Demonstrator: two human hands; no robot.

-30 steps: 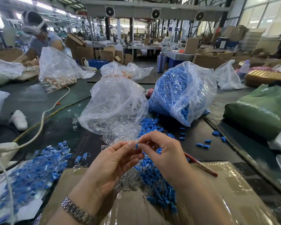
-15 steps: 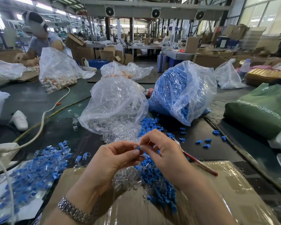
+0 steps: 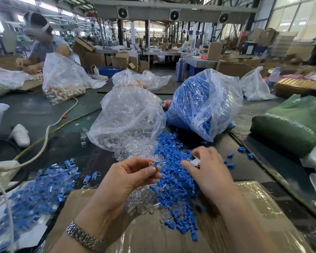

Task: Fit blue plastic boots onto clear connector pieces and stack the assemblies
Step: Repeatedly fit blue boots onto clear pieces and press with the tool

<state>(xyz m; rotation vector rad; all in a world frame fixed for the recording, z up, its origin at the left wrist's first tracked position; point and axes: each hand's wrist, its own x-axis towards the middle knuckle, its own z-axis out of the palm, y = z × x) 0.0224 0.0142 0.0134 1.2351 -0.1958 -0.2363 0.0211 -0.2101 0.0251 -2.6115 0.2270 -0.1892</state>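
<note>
Pinching assembly [image 3: 154,164] — left hand [image 3: 128,178] raised

The left hand [image 3: 128,177] is raised palm-up above the tabletop [image 3: 35,114], forearm rising from the lower left, a metal watch band [image 3: 82,234] on its wrist. Its fingers are curled, thumb and fingertips pinching a small assembled piece [image 3: 154,164] in a tight grip. The right hand [image 3: 208,170] sits just right of the left hand, back upward, fingers bent downward and blurred; whether they grip anything cannot be told.
</note>
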